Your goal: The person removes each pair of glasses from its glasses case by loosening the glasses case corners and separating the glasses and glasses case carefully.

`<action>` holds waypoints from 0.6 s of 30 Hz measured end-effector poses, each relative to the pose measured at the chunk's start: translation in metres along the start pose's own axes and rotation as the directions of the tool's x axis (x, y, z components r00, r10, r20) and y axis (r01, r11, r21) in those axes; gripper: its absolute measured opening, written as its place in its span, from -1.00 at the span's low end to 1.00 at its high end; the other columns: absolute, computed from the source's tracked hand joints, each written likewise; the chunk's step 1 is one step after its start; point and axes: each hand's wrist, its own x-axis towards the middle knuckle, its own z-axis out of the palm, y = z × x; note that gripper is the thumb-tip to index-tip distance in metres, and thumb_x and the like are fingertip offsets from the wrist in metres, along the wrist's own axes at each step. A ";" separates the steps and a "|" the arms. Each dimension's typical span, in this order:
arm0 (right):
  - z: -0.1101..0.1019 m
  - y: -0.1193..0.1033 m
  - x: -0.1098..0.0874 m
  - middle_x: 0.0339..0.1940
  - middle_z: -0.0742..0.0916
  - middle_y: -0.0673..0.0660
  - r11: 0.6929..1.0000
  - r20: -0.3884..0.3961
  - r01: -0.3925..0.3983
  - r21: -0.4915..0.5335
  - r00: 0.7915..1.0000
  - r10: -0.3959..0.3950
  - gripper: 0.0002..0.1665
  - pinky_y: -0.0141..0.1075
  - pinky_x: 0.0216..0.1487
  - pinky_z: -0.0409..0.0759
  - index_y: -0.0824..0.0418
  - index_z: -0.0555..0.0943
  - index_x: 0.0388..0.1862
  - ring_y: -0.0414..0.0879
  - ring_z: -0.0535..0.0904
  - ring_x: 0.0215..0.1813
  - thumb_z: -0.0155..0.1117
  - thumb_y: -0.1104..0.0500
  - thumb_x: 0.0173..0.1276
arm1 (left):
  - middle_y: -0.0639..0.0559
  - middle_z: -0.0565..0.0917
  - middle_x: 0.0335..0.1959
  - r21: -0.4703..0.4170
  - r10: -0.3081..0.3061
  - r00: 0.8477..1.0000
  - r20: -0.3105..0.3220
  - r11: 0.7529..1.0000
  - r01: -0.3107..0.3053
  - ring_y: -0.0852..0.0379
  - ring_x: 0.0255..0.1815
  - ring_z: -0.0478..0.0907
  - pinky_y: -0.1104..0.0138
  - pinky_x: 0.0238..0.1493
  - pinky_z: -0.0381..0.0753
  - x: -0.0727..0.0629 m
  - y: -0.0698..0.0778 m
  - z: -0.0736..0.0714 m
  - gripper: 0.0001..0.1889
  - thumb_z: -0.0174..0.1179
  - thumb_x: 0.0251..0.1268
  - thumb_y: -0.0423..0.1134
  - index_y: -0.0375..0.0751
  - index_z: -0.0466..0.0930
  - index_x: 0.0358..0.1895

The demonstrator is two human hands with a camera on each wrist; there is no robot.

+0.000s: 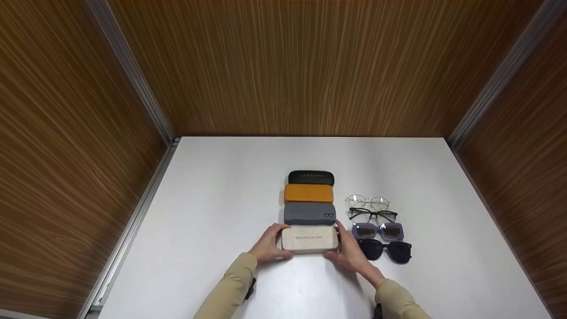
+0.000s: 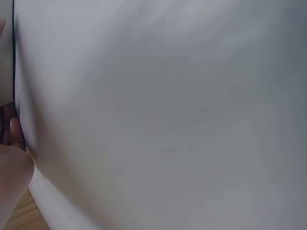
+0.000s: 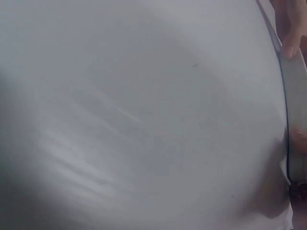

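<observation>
In the head view, a cream glasses case (image 1: 310, 245) with small lettering on its lid lies crosswise at the front of a column of cases. My left hand (image 1: 268, 246) grips its left end, thumb at the near corner and fingers toward the far side. At the opposite end my right hand (image 1: 351, 253) holds it the same way. Directly behind sits a grey glasses case (image 1: 308, 214) with a small glasses print. The left wrist view catches only a strip of the cream case (image 2: 5, 67); the right wrist view shows its side (image 3: 293, 105) along the right edge.
An orange case (image 1: 308, 193) and a black case (image 1: 311, 177) continue the column behind. To the right, wire-rimmed glasses (image 1: 380, 203), black-framed glasses (image 1: 376, 212), purple sunglasses (image 1: 378, 231) and black sunglasses (image 1: 384, 250) form another column beside my right hand. Wood-grain panels (image 1: 283, 71) enclose the white table (image 1: 199, 199).
</observation>
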 end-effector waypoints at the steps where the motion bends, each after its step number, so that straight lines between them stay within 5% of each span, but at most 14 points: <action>1: -0.002 -0.002 0.000 0.22 0.61 0.47 1.000 0.018 -0.008 0.004 1.000 0.007 0.23 0.24 0.43 0.36 0.50 0.11 0.53 0.32 0.54 0.25 0.64 0.31 -0.02 | -0.11 0.45 0.35 0.002 -0.004 1.000 0.000 1.000 0.004 -0.09 0.45 0.34 0.01 0.61 0.20 -0.002 0.000 0.000 -0.13 0.56 -0.04 -0.13 -0.18 0.34 0.40; 6: -0.013 -0.009 0.002 0.22 0.59 0.45 0.998 0.087 -0.057 0.030 0.995 0.054 0.18 0.17 0.35 0.48 0.50 0.10 0.54 0.22 0.61 0.16 0.60 0.25 0.08 | -0.23 0.38 0.40 -0.043 0.028 1.000 -0.001 0.999 -0.028 -0.18 0.48 0.33 -0.01 0.56 0.28 -0.010 0.002 -0.003 -0.09 0.50 0.10 -0.13 -0.31 0.21 0.47; 11: -0.027 -0.010 -0.003 0.35 0.50 0.51 0.993 0.094 -0.109 0.054 0.990 0.103 0.11 0.20 0.37 0.47 0.47 0.15 0.54 0.33 0.56 0.25 0.57 0.14 0.17 | -0.28 0.41 0.40 -0.089 0.036 0.999 -0.013 0.995 -0.037 -0.21 0.47 0.35 0.01 0.55 0.31 -0.016 0.002 -0.010 -0.17 0.42 0.24 -0.09 -0.36 0.22 0.47; 18: -0.055 -0.006 -0.009 0.43 0.48 0.45 0.997 0.063 -0.062 0.039 0.996 0.059 -0.03 0.22 0.40 0.45 0.38 0.20 0.56 0.37 0.48 0.38 0.46 0.15 0.29 | -0.28 0.44 0.39 -0.071 0.011 0.996 -0.088 0.997 -0.018 -0.26 0.44 0.37 -0.10 0.52 0.31 -0.022 0.006 -0.025 -0.34 0.22 0.45 -0.04 -0.33 0.28 0.45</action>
